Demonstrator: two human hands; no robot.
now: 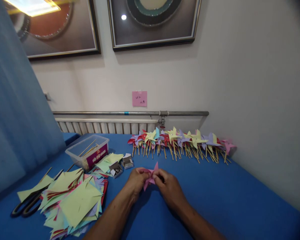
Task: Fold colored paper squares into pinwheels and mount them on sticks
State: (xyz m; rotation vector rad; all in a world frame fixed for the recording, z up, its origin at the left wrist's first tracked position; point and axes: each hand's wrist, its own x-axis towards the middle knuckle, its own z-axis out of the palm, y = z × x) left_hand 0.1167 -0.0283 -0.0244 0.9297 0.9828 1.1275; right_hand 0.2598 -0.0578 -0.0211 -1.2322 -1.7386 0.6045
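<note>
Matt pink paper pinwheel (150,177), blue cloth tablecloth (240,196)

Perhaps home craft table (215,196), pinwheels (180,141)

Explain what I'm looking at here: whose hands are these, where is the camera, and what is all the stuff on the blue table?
The single picture comes from a camera worn on a person's head, looking down at their own bare hands. The left hand and right hand together pinch a pink paper pinwheel above the blue table. To the left lie a pile of coloured paper squares, scissors, a clear plastic box of sticks and two small open boxes. A row of finished pinwheels lies along the wall.
</note>
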